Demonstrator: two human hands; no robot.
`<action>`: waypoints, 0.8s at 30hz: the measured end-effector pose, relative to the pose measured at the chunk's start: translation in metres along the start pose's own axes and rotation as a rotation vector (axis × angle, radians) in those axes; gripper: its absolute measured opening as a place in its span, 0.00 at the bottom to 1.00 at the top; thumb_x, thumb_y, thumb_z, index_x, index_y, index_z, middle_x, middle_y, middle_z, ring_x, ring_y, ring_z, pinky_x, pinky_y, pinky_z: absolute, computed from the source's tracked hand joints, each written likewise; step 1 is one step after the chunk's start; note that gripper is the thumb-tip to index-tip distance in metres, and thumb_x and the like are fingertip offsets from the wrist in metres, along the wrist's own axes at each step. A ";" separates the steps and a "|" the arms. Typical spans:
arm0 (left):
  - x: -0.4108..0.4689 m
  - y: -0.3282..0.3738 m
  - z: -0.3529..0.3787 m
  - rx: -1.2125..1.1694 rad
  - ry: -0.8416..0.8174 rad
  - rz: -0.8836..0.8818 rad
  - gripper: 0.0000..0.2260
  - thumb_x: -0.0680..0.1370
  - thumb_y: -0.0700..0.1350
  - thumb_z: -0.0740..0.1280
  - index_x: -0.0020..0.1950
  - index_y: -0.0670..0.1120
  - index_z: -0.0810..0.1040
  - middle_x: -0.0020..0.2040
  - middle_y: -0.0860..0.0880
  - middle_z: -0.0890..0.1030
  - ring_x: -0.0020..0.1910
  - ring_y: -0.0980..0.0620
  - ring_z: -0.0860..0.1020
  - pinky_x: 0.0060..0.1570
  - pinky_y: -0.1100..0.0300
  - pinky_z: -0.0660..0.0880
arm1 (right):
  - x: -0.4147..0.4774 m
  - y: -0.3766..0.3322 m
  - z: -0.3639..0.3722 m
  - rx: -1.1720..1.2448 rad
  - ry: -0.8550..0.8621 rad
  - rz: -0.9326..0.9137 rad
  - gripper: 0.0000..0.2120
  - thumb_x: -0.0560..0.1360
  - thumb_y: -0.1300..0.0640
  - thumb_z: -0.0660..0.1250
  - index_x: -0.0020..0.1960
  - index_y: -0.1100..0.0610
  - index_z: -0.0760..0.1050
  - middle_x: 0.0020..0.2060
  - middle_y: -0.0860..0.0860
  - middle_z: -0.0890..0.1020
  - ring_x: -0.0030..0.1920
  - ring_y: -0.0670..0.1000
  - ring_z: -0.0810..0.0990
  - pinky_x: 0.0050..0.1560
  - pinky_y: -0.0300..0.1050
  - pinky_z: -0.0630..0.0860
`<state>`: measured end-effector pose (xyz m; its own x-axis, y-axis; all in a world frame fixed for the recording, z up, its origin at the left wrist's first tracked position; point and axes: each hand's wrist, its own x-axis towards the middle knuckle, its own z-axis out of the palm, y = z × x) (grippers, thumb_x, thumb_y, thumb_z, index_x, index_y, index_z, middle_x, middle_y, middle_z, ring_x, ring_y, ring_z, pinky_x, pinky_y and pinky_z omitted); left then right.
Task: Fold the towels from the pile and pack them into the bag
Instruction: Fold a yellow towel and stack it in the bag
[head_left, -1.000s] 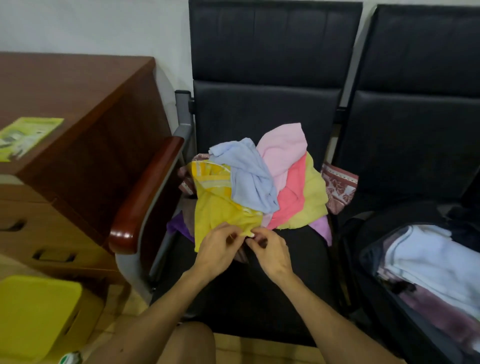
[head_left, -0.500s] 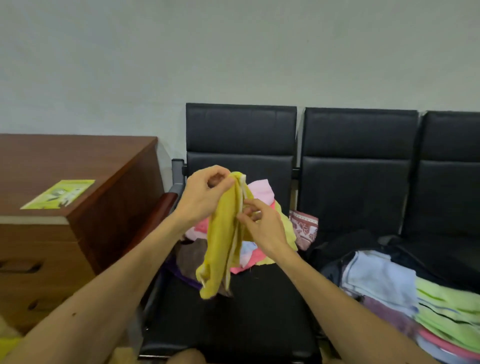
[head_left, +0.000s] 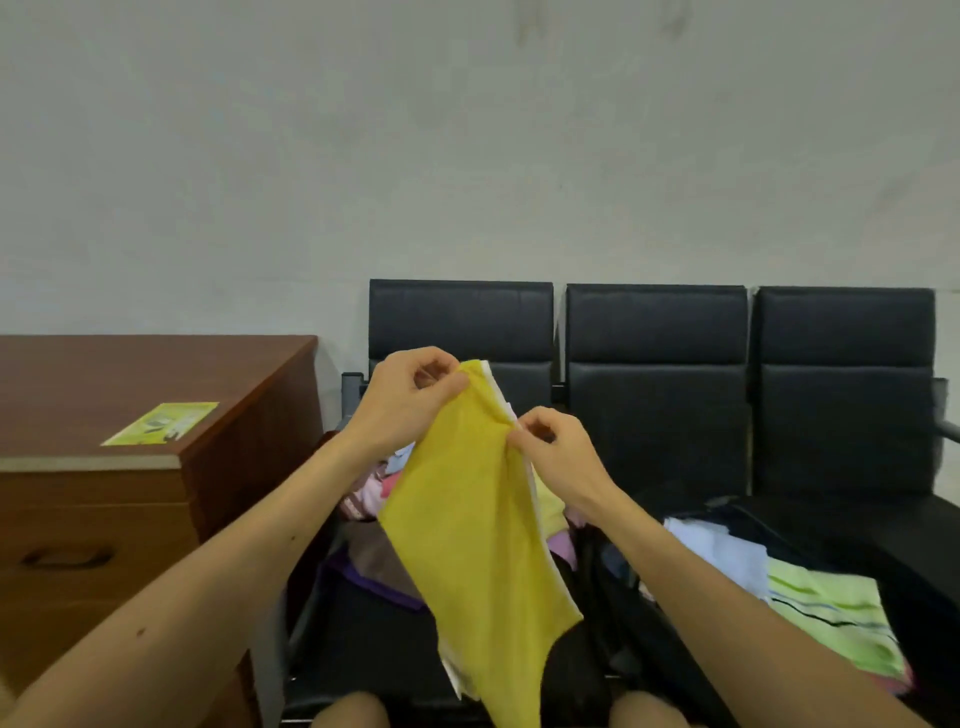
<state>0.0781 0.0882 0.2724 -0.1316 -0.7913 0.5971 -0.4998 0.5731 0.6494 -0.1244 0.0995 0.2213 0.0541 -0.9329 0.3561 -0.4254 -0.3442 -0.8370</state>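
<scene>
The yellow towel (head_left: 478, 545) is being held up over the pile (head_left: 371, 499), pinched at its top by the left hand (head_left: 410, 395) at 11 o'clock and the right hand (head_left: 556, 449) at 1 o'clock, apparently being spread for folding, with corners to be matched next.

The person is holding both bare arms out in front, the forearms reaching in from the lower corners and angling toward each other. The left hand (head_left: 410, 395) is sitting higher, fingers curled, thumb and fingertips pinching the top corner of a yellow towel (head_left: 467, 519). The right hand (head_left: 558, 452) is sitting lower and near it, fingers curled, pinching the towel's right edge.
</scene>
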 end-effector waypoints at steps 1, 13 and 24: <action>-0.005 0.006 -0.004 0.039 -0.017 -0.007 0.05 0.78 0.45 0.70 0.43 0.52 0.81 0.39 0.54 0.82 0.37 0.60 0.77 0.39 0.68 0.72 | -0.008 -0.010 -0.010 0.013 -0.020 0.013 0.07 0.76 0.58 0.67 0.41 0.59 0.76 0.35 0.49 0.76 0.38 0.47 0.73 0.42 0.45 0.72; -0.066 0.130 0.021 0.110 -0.019 0.174 0.15 0.75 0.59 0.71 0.38 0.51 0.73 0.30 0.52 0.77 0.30 0.56 0.74 0.33 0.61 0.70 | -0.059 -0.112 -0.066 0.467 -0.042 0.301 0.09 0.78 0.65 0.61 0.50 0.68 0.79 0.41 0.60 0.79 0.37 0.53 0.78 0.34 0.42 0.78; -0.086 0.111 0.050 0.243 0.102 0.022 0.13 0.73 0.45 0.69 0.48 0.49 0.64 0.37 0.49 0.76 0.34 0.46 0.76 0.34 0.50 0.73 | -0.080 -0.141 -0.078 0.638 0.069 0.196 0.03 0.80 0.63 0.65 0.52 0.62 0.75 0.50 0.61 0.83 0.51 0.56 0.85 0.49 0.48 0.84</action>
<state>-0.0091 0.2093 0.2699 -0.0637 -0.7468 0.6620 -0.6900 0.5122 0.5114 -0.1396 0.2311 0.3436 -0.0362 -0.9829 0.1805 0.1974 -0.1841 -0.9629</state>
